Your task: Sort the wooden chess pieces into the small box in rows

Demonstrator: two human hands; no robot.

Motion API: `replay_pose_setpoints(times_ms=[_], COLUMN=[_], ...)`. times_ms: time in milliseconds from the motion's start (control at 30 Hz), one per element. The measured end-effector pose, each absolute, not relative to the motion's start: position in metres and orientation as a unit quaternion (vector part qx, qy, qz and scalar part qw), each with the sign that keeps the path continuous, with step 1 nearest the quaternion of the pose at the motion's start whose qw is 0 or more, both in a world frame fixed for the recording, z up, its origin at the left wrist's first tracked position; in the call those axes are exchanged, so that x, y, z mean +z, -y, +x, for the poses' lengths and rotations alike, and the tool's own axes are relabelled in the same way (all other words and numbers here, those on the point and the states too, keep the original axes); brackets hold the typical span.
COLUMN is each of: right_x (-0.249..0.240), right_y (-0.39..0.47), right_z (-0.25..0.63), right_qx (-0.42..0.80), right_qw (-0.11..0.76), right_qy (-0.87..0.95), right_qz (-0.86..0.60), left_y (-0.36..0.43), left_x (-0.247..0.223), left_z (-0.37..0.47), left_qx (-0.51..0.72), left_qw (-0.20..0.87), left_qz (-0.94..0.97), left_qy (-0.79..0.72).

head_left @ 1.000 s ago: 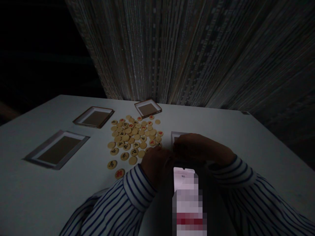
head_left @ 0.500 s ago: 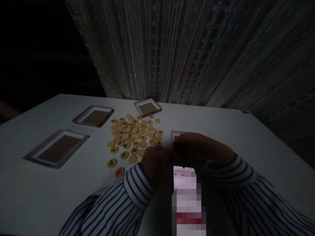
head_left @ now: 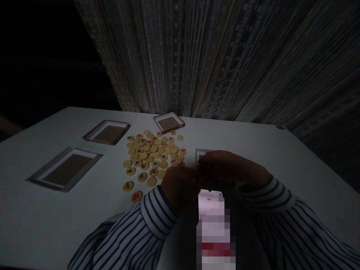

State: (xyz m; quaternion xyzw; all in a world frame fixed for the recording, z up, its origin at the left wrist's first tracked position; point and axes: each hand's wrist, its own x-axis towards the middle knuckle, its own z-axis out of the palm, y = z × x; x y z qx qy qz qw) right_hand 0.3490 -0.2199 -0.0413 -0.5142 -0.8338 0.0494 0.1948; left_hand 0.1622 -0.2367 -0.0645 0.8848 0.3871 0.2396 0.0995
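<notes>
My left hand (head_left: pixel 180 186) and my right hand (head_left: pixel 227 167) meet over the near side of the table, fingers curled inward and touching or nearly so. Darkness hides the fingertips and whatever they may hold. Behind my right hand shows the corner of a shallow tray (head_left: pixel 200 152), mostly covered. Just beyond my left hand spreads a loose pile of round wooden Chinese chess pieces (head_left: pixel 153 149), some showing red or black characters, others plain side up. A piece with a red character (head_left: pixel 137 196) lies beside my left sleeve. Below my hands glows a phone screen (head_left: pixel 209 204), partly blurred out.
Three shallow trays stand around the pile: one at the left (head_left: pixel 66 170), one at the back left (head_left: pixel 108 133) and one at the back (head_left: pixel 169 123). A striped string curtain (head_left: pixel 174 56) hangs behind the white table (head_left: pixel 36 221). The room is dim.
Both hands stay almost where they were, with only a slight shift. The picture on the phone screen has changed. The pieces and trays look the same.
</notes>
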Motion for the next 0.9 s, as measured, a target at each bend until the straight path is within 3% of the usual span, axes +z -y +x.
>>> replay_pose_setpoints(times_ms=[67, 133, 300, 533, 900], right_x=[-0.032, -0.022, -0.009, -0.003, 0.012], right_y=[0.219, 0.216, 0.216, 0.224, 0.233], right_z=[0.348, 0.346, 0.340, 0.336, 0.333], right_qx=[0.092, 0.022, -0.051, -0.101, -0.127], right_qw=[0.089, 0.056, 0.183, 0.295, 0.343], right_qy=[0.873, 0.852, 0.814, 0.798, 0.799], right_qz=[-0.471, -0.520, -0.549, -0.516, -0.477], left_y=[0.236, 0.234, 0.230, 0.227, 0.202], left_x=[-0.062, -0.059, -0.050, -0.043, -0.004], left_z=[0.161, 0.157, 0.143, 0.134, 0.116], left_qx=[0.262, 0.310, 0.458, 0.561, 0.628], left_qw=[0.106, 0.111, 0.105, 0.051, 0.237], left_qz=[0.872, 0.842, 0.762, 0.684, 0.599], left_qy=[-0.399, -0.427, -0.444, -0.464, -0.437])
